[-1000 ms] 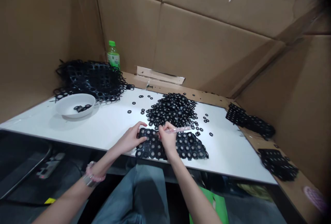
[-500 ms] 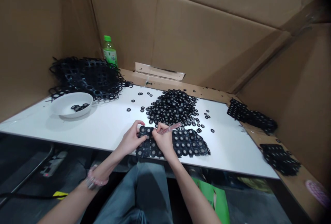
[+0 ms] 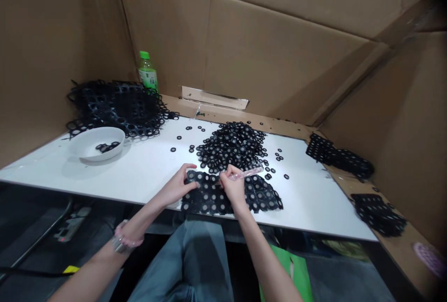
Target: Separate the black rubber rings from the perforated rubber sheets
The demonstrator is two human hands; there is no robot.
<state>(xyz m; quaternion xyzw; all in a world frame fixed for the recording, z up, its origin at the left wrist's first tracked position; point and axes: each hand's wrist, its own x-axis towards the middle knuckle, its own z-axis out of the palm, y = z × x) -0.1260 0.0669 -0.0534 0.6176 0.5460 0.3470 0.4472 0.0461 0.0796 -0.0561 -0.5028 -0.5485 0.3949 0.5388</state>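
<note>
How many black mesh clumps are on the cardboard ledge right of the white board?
2: the far clump near the back corner, and the near clump closer to the camera. More layers may be hidden beneath.

Bright, flat light on the white surface (image 3: 146, 176), mild glare near 12 o'clock, soft shadow under the bowl (image 3: 78, 148) at 9 o'clock. Left hand (image 3: 176, 186) and right hand (image 3: 233, 188) look fairly sharp. Floor (image 3: 342, 281) at 5 o'clock dim; edges bend, dark blur in the 2 o'clock corner.

Black mesh (image 3: 206, 202), its ring centres apparently silver.
</note>
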